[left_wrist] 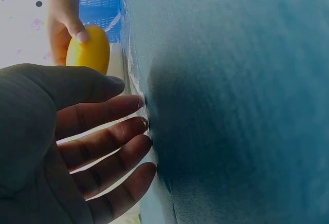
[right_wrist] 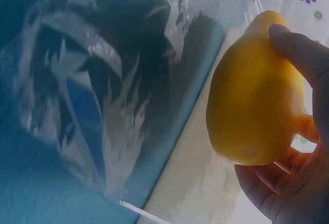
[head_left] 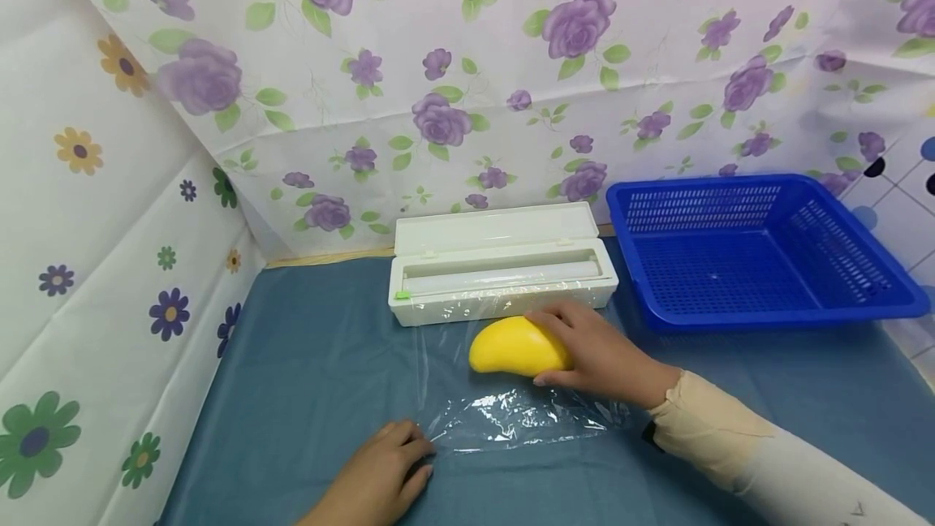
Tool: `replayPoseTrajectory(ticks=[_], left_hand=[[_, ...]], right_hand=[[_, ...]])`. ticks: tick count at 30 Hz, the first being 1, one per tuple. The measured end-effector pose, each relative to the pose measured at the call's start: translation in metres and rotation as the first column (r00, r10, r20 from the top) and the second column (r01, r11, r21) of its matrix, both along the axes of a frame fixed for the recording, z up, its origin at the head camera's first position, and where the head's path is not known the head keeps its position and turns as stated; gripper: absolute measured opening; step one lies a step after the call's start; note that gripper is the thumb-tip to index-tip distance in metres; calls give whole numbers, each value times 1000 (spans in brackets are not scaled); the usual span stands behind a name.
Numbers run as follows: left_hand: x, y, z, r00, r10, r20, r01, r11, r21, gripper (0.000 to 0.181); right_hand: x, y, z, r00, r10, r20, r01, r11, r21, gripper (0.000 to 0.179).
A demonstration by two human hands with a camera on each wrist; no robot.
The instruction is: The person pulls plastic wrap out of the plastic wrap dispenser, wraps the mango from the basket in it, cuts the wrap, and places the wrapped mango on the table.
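A yellow mango (head_left: 517, 347) is gripped at its right end by my right hand (head_left: 601, 351), over a sheet of clear plastic wrap (head_left: 504, 422). In the right wrist view, thumb and fingers curl round the mango (right_wrist: 254, 95) from opposite sides. The wrap runs forward to a white wrap dispenser (head_left: 504, 299), its lid raised and a roll inside. My left hand (head_left: 387, 469) rests on the cloth at the film's near left corner. Its fingers (left_wrist: 103, 147) are loosely extended in the left wrist view, fingertips at the film's edge, holding nothing.
A blue plastic basket (head_left: 767, 319) stands at the back right, beside the dispenser. Dark teal cloth (head_left: 307, 372) covers the table. Flower-patterned sheeting (head_left: 438, 63) hangs behind it and along the left side.
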State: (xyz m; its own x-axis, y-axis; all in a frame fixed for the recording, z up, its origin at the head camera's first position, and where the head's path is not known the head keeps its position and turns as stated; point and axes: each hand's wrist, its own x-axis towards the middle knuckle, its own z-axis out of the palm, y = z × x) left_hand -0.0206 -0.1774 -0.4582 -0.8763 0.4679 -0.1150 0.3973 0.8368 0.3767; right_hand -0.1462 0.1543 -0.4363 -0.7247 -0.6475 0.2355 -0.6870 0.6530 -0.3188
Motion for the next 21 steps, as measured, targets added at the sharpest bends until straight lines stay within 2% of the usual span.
replayPoseTrajectory(ticks=[5,11,15,21], left_hand=[[0,0,1,1000,-2,12,2,1000,-5,17],[1,-1,1,1000,-8,-15,8,1000,10,17],[1,-1,0,999,-19,-31,19,1000,19,16],[0,-1,2,1000,-19,-2,19,1000,2,18]], right_hand=[[0,-8,-3,1000,-5,8,5,1000,7,88],[-1,-15,-10,1000,25,10,-25,1000,5,86],[-1,-17,-11,999,9,44,-9,1000,5,87],[0,-19,-13,999,-3,42,1,999,43,88]])
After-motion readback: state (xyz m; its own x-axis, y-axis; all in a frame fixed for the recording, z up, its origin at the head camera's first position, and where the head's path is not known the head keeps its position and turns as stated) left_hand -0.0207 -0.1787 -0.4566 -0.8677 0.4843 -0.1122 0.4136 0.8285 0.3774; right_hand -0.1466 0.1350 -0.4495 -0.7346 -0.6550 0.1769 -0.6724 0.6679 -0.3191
